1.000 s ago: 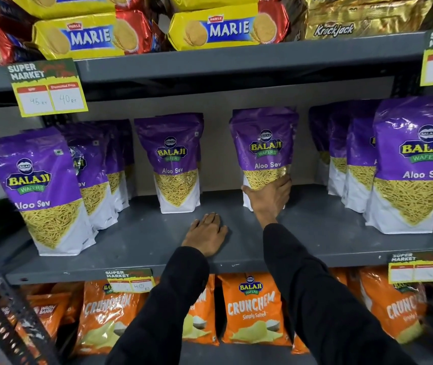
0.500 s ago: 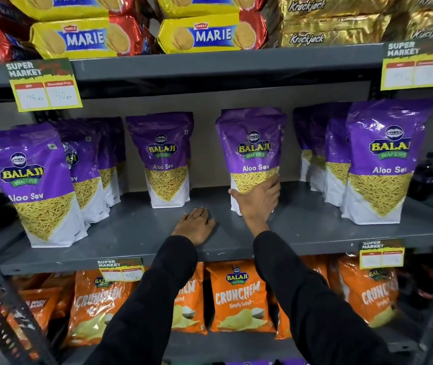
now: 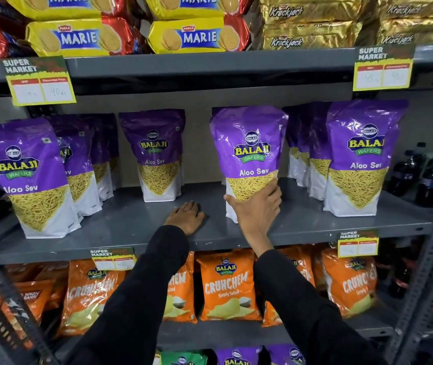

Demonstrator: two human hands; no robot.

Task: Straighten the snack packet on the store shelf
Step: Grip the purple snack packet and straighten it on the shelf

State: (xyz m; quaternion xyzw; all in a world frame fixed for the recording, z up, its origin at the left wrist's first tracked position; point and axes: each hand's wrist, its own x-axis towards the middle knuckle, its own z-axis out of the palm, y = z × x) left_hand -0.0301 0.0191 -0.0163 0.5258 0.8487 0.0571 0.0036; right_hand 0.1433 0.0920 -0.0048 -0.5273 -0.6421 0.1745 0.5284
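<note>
right hand (image 3: pixel 257 209) wraps packet (image 3: pixel 249 154) low, fingers hidden behind (likely curled) | left hand (image 3: pixel 185 216) flat, fingers together, on shelf (image 3: pixel 315 225) | risk: low grip, top-heavy packet tips forward

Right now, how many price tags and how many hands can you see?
Price tags: 4
Hands: 2, left hand flat on the shelf, right hand gripping a packet
Total: 6

right hand (image 3: pixel 256 210) gripping purple packet (image 3: pixel 249 156), grey shelf (image 3: pixel 302 222)
</note>
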